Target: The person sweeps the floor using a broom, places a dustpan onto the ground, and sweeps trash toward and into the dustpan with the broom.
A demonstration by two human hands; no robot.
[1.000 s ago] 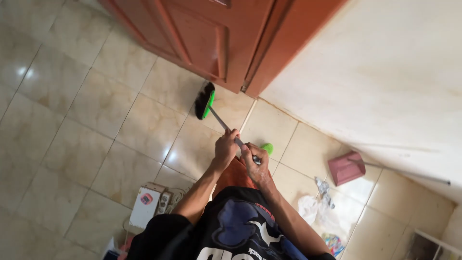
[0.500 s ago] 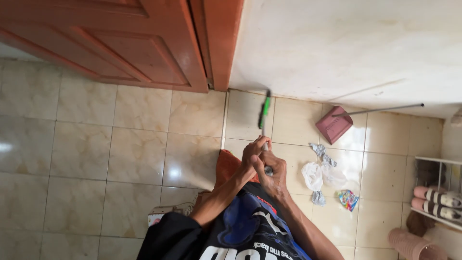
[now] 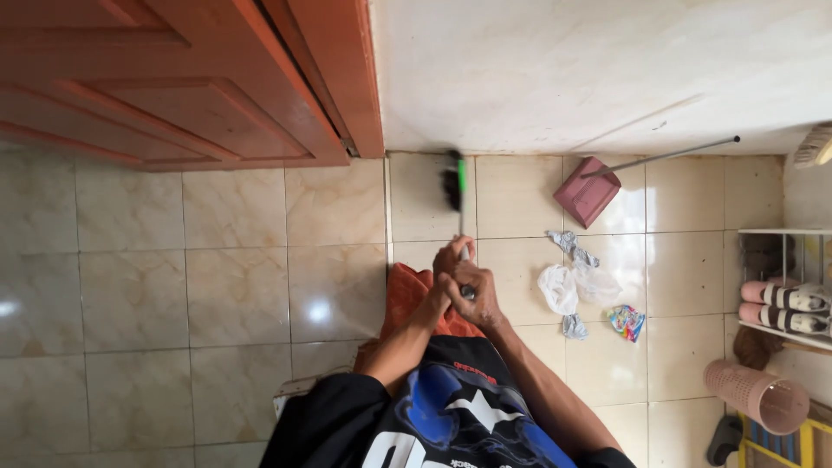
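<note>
Where your two hands overlap on the broom handle [image 3: 461, 227], you can hardly tell one grip from the other: your left hand [image 3: 447, 264] sits higher on the thin grey shaft, your right hand [image 3: 475, 295] just below it, and both sets of fingers are curled tight around it. Most of the handle is hidden inside those fists. Its far end shows only as a blurred broom head [image 3: 453, 182], black bristles with a green back, resting on the floor tiles [image 3: 243, 260] close to the wall, just right of the wooden door [image 3: 173, 87]. Your forearms are cut off by your dark shirt. Crumpled plastic litter [image 3: 576, 282] lies on the tiles beside your right hand, with a maroon dustpan [image 3: 588, 192] beyond it against the wall.
</note>
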